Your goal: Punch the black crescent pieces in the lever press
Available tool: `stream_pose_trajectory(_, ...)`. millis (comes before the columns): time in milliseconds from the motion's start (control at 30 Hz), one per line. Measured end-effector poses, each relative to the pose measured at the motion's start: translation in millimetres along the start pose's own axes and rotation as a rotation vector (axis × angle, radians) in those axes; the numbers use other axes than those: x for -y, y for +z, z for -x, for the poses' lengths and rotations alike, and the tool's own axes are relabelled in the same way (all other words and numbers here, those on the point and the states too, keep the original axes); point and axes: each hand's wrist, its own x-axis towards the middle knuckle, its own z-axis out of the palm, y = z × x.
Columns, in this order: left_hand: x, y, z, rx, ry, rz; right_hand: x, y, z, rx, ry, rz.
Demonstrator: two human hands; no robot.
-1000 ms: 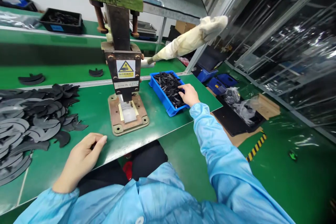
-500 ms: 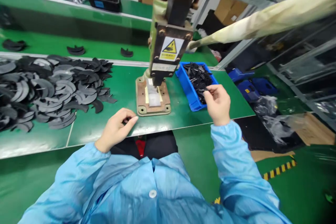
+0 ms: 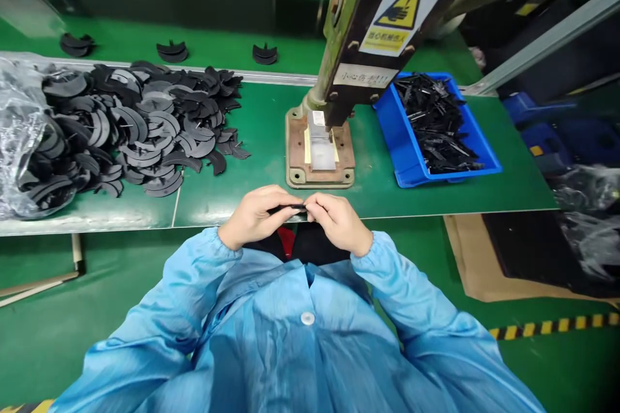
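Observation:
My left hand (image 3: 261,213) and my right hand (image 3: 338,221) meet at the front edge of the bench. Between their closed fingertips is a small, thin black plastic part (image 3: 298,207), largely covered by the fingers. Both hands pinch it, so its full shape cannot be made out. Just beyond them stands the base (image 3: 296,171) of a bench press, with a pale block (image 3: 322,156) on it under the press head. To the right, a blue bin (image 3: 403,153) holds a heap of thin black plastic parts (image 3: 438,119).
A large pile of black crescent-shaped parts (image 3: 155,119) spreads over the left of the bench, beside a clear plastic bag (image 3: 22,142). Several more crescents, one a black crescent (image 3: 265,53), sit along the back strip. The press column (image 3: 358,58) carries a hand-hazard warning label.
My right hand has moved left from the blue bin to meet my left hand in front of the press. The view has tilted down and shifted.

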Motion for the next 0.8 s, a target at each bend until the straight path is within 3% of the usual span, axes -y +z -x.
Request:
stream_pose_trajectory(433,0,1.2,2,-0.017,-0.008,0.005,-1,3,13,-0.097,-0.011,-0.14)
stream_pose_trajectory(567,4,1.1,6,-0.014,-0.025,-0.001,0,6,19,-0.178,-0.056,-0.102)
stream_pose_trajectory(800,-1,1.0,6,-0.051,0.027,-0.005,0,7,23,-0.212,-0.059,-0.075)
